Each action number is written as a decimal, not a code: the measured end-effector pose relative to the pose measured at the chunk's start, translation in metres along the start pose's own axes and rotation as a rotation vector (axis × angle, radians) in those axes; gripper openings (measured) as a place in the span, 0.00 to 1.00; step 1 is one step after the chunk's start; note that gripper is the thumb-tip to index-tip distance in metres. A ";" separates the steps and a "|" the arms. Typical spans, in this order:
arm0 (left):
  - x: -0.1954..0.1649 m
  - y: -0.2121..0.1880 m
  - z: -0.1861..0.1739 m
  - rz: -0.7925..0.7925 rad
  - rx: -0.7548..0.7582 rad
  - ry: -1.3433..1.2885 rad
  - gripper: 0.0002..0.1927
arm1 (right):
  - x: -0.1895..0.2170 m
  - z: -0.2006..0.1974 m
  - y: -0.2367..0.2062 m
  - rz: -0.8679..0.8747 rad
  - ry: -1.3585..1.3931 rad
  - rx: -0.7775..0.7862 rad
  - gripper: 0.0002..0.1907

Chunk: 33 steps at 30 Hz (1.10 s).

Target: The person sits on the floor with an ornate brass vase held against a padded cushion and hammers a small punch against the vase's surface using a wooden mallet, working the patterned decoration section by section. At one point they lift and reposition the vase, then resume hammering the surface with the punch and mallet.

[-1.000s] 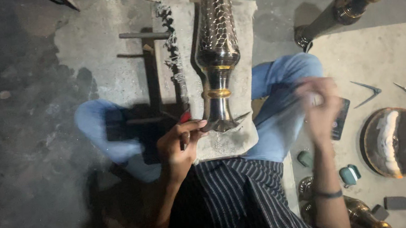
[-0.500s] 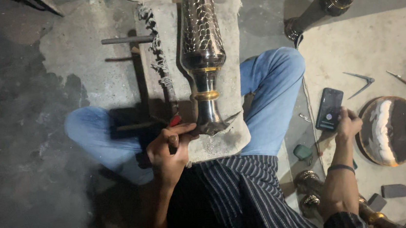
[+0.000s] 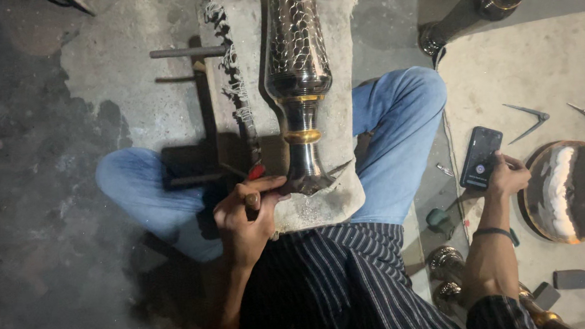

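Rough concrete floor [image 3: 35, 208], a person sitting cross-legged with a metal vase [image 3: 297, 79] lying on a cloth [image 3: 336, 104] over the lap.
Left hand [image 3: 244, 218] is closed around a small tool [image 3: 254, 175] at the vase base; right hand [image 3: 506, 175], fingers apart, touches a phone [image 3: 480, 157] on the floor. With eyes and one hand away, the vase may roll and the tool slip.

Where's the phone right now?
The phone lies on the floor at the right, under the right hand's fingertips, between the blue-jeaned knee and a round metal plate.
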State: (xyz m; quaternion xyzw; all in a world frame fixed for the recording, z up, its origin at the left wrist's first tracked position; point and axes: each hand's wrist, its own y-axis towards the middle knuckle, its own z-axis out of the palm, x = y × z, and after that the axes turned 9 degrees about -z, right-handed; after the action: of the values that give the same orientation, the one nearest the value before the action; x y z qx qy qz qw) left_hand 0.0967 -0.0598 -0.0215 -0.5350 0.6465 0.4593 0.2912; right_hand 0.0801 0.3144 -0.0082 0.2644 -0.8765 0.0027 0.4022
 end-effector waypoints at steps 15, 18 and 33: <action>0.005 -0.001 0.000 0.001 0.042 -0.044 0.14 | -0.008 0.002 -0.001 -0.031 0.083 0.021 0.16; 0.010 -0.005 0.003 -0.119 0.051 -0.276 0.15 | -0.011 0.002 -0.002 0.006 0.148 0.011 0.18; 0.020 -0.006 -0.004 -0.036 -0.017 -0.195 0.11 | 0.010 0.031 -0.011 -0.466 0.307 0.128 0.14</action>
State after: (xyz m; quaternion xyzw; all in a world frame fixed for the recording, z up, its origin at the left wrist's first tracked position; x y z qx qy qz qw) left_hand 0.0974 -0.0720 -0.0390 -0.5016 0.6016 0.5093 0.3566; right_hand 0.0584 0.2934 -0.0247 0.4800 -0.7190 0.0058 0.5025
